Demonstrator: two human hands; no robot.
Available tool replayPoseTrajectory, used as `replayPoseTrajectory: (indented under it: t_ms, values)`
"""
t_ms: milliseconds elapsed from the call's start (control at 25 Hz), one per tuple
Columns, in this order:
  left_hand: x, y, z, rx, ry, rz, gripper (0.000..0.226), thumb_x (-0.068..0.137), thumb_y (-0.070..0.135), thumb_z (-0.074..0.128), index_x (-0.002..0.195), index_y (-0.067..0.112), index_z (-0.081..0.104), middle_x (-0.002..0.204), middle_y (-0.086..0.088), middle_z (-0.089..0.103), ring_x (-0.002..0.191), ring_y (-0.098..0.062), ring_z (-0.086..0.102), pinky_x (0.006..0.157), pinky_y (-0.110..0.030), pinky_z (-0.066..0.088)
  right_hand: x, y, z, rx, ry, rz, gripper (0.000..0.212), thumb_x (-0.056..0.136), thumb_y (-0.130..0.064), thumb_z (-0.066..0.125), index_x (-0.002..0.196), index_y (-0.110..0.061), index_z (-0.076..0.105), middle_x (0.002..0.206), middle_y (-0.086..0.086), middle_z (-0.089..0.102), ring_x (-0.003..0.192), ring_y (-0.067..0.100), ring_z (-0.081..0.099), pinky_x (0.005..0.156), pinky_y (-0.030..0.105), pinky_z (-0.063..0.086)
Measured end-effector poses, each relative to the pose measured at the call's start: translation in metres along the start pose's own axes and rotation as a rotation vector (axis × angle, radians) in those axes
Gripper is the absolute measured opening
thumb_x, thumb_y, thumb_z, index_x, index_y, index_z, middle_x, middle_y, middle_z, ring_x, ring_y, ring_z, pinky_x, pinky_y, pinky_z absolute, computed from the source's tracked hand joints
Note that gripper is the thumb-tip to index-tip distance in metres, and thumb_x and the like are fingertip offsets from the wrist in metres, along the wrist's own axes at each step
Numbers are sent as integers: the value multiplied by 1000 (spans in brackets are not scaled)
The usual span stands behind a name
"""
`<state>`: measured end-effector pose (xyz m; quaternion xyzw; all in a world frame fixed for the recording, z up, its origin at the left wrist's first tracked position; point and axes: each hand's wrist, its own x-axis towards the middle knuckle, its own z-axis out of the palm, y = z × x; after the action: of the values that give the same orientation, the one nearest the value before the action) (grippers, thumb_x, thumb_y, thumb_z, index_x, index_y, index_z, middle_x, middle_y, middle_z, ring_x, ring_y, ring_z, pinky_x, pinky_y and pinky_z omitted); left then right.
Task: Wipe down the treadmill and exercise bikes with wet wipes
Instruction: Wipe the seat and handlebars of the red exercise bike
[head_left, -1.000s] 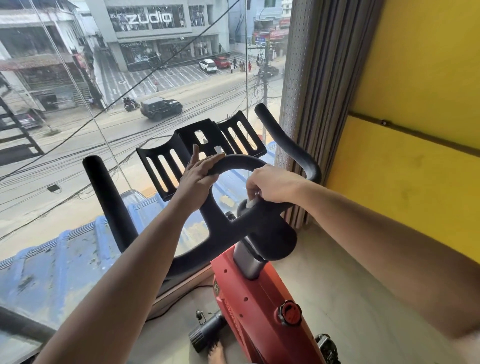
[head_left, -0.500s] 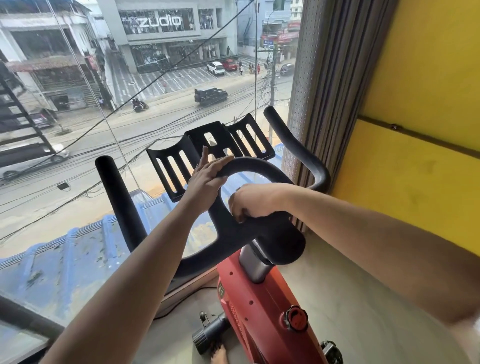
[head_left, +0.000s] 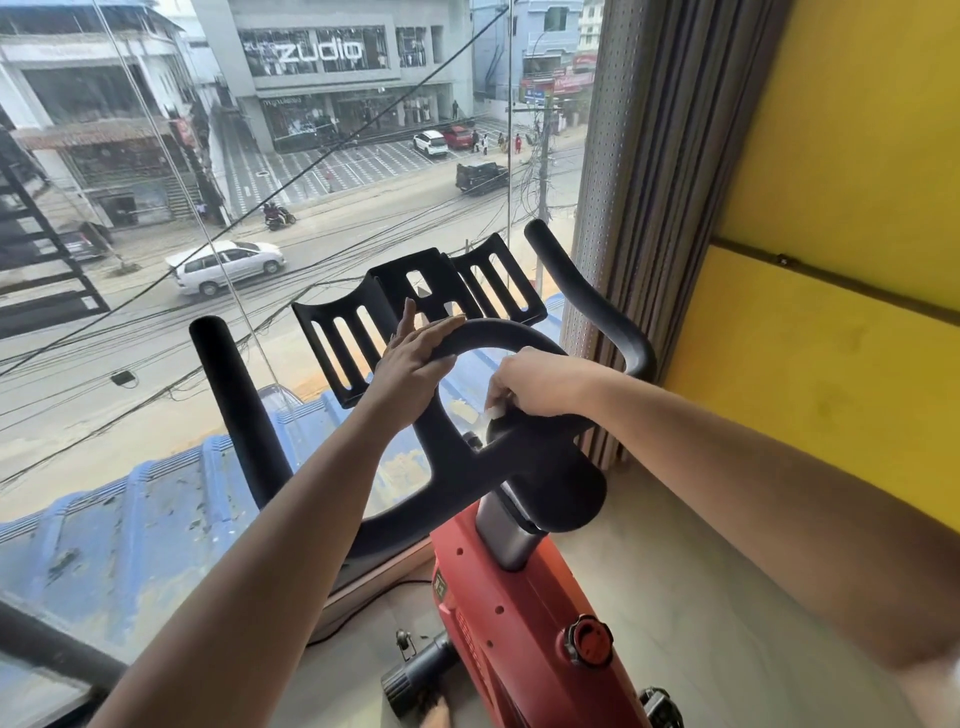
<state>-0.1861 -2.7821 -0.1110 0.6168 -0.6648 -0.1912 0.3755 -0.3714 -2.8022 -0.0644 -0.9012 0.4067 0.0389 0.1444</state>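
My left hand (head_left: 415, 358) lies over the left curve of the handlebar loop (head_left: 519, 335). The fingers are mostly straight across the top of the bar and the forefinger is lifted toward the slotted black tray (head_left: 389, 280) just beyond it, so it rests there released rather than gripping. My right hand (head_left: 540, 382) is curled, knuckles up, and pinches a white wet wipe (head_left: 494, 413) against the thick black neck where the loop meets the stem. Only a small corner of the wipe shows under my fingers. Both hands sit on the exercise bike (head_left: 519, 597), which stands in front of me at the window. Its red frame runs down toward my feet, with a grey post (head_left: 506, 525) under the stem and a red knob (head_left: 587, 640) on the near right side. The far edge of the loop runs just under the tray's near edge, leaving a narrow gap. The left horn (head_left: 228, 384) rises on its own, with the window glass (head_left: 156, 441) behind it and open air between it and my left forearm. The right horn (head_left: 587, 291) curves up just beside the ribbed curtain (head_left: 639, 156), with little room on that side. To the right of the bike, pale floor (head_left: 701, 597) runs from the red frame to the yellow wall (head_left: 831, 364), beneath my right arm.
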Motion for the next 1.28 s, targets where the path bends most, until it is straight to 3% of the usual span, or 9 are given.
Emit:
replayPoseTrajectory:
  t_ms: [200,320,440,560,680,760,920,1080,1280]
  values:
    - [-4,7,-7,352,-89,2,59,98,43,50,152,39,25,161,6,24,151,-10,-5,121,-49,-8,-11,-1,-6,-248,64,154,24,96,-20,54,116,-15,65,109,8,61,90,26,60,82,37,52]
    - [4,20,-13,693,-215,7,70,98,56,42,156,37,7,164,11,11,152,-13,-2,114,-56,-22,-10,-1,-3,-125,69,112,22,94,-14,56,112,-14,69,111,8,66,93,24,63,85,35,53]
    - [22,37,-11,824,-309,105,71,98,62,32,156,36,2,164,14,4,151,-10,-1,111,-57,-26,-15,0,1,-33,81,143,23,95,-14,55,112,-15,70,111,8,67,95,23,64,87,33,52]
    - [29,44,3,791,-301,175,65,98,61,31,155,41,7,163,15,10,151,-10,5,120,-51,-11,-19,3,-2,-22,103,163,22,94,-14,56,110,-14,72,108,8,68,92,22,62,78,27,47]
    - [23,36,11,779,-175,240,62,97,61,35,154,42,16,162,15,18,150,-12,13,121,-42,19,-22,6,-1,3,138,144,25,93,-11,55,110,-17,72,113,3,67,102,20,61,87,28,47]
    - [23,34,11,759,-152,246,63,96,63,35,153,43,18,162,16,19,150,-13,15,117,-40,29,-30,15,-2,94,166,116,24,93,-13,56,109,-20,73,112,-1,67,102,15,60,90,28,47]
    - [20,37,10,779,-162,255,75,89,74,34,154,41,18,162,15,17,150,-13,14,113,-39,30,-58,45,11,398,503,-3,20,89,-23,66,107,-17,72,104,0,65,91,9,59,84,21,47]
    - [16,39,10,800,-172,246,96,72,90,22,154,41,16,163,13,15,150,-14,13,114,-40,29,-92,61,64,397,789,21,20,83,-8,72,102,-7,74,102,2,62,89,12,61,79,4,43]
    - [14,42,9,823,-225,233,118,53,101,7,155,41,6,164,14,7,151,-13,7,118,-39,23,-85,50,108,453,942,50,24,77,3,74,97,-9,74,92,-5,68,81,5,63,77,11,50]
